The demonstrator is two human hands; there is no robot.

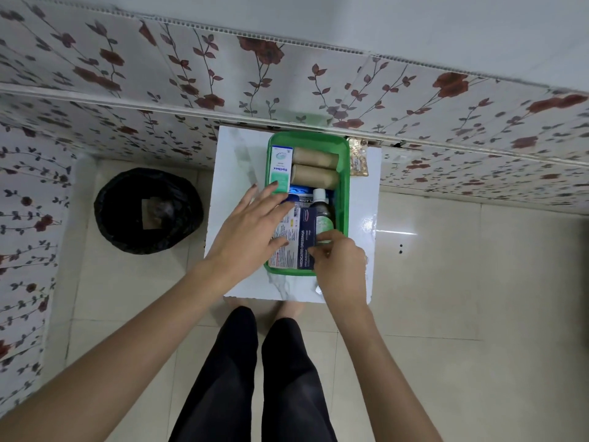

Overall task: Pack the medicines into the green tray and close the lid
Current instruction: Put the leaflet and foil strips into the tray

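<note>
Green rectangular plastic tray (345, 186) on a small white glossy worktop (371, 218), set against a wall of rose-patterned tiles (191, 74). No lid on the tray.

Inside, at the far end: a white-and-green "Optibex" carton (280, 169) along the left wall, and just beside it two beige bandage rolls (315, 167), lying on their sides one behind the other. Nearer: a dark bottle with a white cap and green label (322, 212) lying by the right wall, a blue-and-white packet (301, 196) partly covered, and a blue-and-white "Medicated Dressings" box (302, 244) filling the near left part.

Left hand (251, 231) spread flat, fingers open, palm down over the dressings box, fingertips reaching the lower end of the Optibex carton; nothing gripped.

Right hand (338, 263) at the near right corner of the tray, fingers curled, thumb and forefinger pinched at the bottom of the bottle and the right edge of the dressings box; cannot tell which of the two is actually held.

Outside the tray, on the worktop's far right edge: a gold blister strip of tablets (358, 157).

On the beige tiled floor to the left: a black-lined round bin (148, 210).
</note>
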